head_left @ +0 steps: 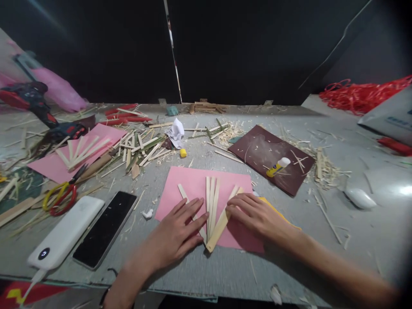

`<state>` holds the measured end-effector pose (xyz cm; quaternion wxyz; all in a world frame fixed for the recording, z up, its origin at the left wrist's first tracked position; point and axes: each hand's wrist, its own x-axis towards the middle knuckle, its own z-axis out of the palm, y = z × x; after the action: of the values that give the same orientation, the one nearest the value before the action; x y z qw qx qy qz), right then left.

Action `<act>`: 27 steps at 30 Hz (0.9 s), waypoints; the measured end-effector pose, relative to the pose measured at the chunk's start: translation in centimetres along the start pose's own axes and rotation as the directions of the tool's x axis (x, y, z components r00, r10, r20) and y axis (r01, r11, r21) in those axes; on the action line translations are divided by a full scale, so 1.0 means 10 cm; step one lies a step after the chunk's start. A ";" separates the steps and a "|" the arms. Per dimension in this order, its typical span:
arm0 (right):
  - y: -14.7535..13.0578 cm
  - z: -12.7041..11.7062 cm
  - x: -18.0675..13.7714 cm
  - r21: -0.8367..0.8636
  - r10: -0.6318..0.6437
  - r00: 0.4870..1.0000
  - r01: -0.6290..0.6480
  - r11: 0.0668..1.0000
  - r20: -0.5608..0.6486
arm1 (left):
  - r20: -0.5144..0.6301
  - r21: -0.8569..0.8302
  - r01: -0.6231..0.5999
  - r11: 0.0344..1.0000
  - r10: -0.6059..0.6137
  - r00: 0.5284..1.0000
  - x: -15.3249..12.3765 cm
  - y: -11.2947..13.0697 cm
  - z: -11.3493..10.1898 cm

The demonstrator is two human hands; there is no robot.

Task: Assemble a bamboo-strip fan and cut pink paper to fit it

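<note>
A pink paper sheet [196,182] lies on the grey table [225,266] in front of me. Several thin bamboo strips [212,201] fan out on it from one point near the sheet's front edge. My left hand [177,234] lies flat with fingers spread, pressing the left strips down. My right hand [254,214] rests on the right strip, fingers bent and pressed on it. A yellow sheet [277,212] peeks out under my right wrist.
A glue stick [278,167] lies on a dark brown sheet [257,150]. To the left are a phone [104,227], a white power bank [66,234], red-and-yellow scissors [61,195], another pink sheet [64,161] with strips, and scattered bamboo scraps [141,150]. Red cord [360,94] lies far right.
</note>
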<state>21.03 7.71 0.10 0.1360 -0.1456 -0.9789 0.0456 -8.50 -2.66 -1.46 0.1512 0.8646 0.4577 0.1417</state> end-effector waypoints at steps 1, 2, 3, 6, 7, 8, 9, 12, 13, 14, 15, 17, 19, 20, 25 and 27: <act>-0.01 -0.01 -0.02 0.013 0.017 1.000 -0.017 1.000 0.000 | -0.007 -0.010 0.014 1.000 -0.014 1.000 0.00 0.01 -0.01; -0.02 -0.01 -0.03 0.024 0.031 0.999 -0.031 0.999 -0.006 | -0.016 -0.020 0.024 1.000 -0.024 1.000 0.00 0.02 -0.02; -0.03 -0.01 -0.05 0.033 0.042 0.999 -0.042 0.999 -0.014 | -0.024 -0.030 0.034 0.999 -0.035 0.999 0.00 0.02 -0.03; -0.03 0.00 -0.07 0.057 0.061 0.998 -0.059 0.997 -0.027 | -0.052 -0.051 0.052 0.997 -0.054 0.997 0.02 0.05 -0.05; -0.04 0.00 -0.07 0.063 0.064 0.998 -0.062 0.996 -0.028 | -0.053 -0.048 0.049 0.998 -0.052 0.997 0.03 0.06 -0.05; -0.04 -0.01 -0.07 0.070 0.067 0.997 -0.065 0.995 -0.027 | -0.047 -0.041 0.041 0.998 -0.043 0.998 0.03 0.07 -0.05; -0.04 -0.01 -0.08 0.076 0.068 0.997 -0.066 0.995 -0.023 | -0.035 -0.032 0.028 0.999 -0.029 0.999 0.04 0.08 -0.05; -0.07 -0.02 -0.09 0.064 0.068 0.998 -0.067 0.996 -0.002 | 0.024 -0.004 -0.017 1.000 0.017 1.000 0.03 0.10 -0.03; -0.07 -0.01 -0.09 0.052 0.059 0.998 -0.059 0.997 -0.003 | 0.042 0.000 -0.023 1.000 0.023 0.999 0.02 0.10 -0.02; -0.08 0.00 -0.10 0.039 0.048 0.999 -0.047 0.998 -0.008 | 0.056 0.001 -0.024 1.000 0.024 0.998 0.01 0.10 0.00; -0.08 0.01 -0.10 0.024 0.037 0.999 -0.036 0.999 -0.020 | 0.068 0.000 -0.021 1.000 0.021 0.997 0.00 0.11 0.01; -0.08 0.03 -0.12 0.001 0.026 0.999 -0.026 1.000 -0.040 | 0.068 -0.007 -0.003 1.000 0.003 0.998 -0.02 0.12 0.04; -0.08 0.05 -0.13 -0.004 0.041 0.998 -0.042 0.999 -0.052 | 0.039 -0.024 0.017 1.000 -0.016 0.999 -0.03 0.13 0.06; -0.08 0.05 -0.13 -0.001 0.052 0.997 -0.052 0.999 -0.052 | 0.018 -0.033 0.021 0.999 -0.020 1.000 -0.03 0.14 0.07; -0.09 0.03 -0.11 0.023 0.067 0.997 -0.066 0.998 -0.045 | -0.086 -0.015 -0.002 1.000 0.001 0.996 0.01 0.10 0.06; -0.10 0.04 -0.07 0.041 0.072 0.997 -0.071 0.997 -0.033 | -0.107 0.011 0.027 1.000 -0.025 0.994 -0.01 0.03 0.04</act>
<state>21.27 6.49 -0.33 0.1541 -0.1785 -0.9695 0.0672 -8.18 -2.94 -1.71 0.1230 0.8507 0.4772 0.1829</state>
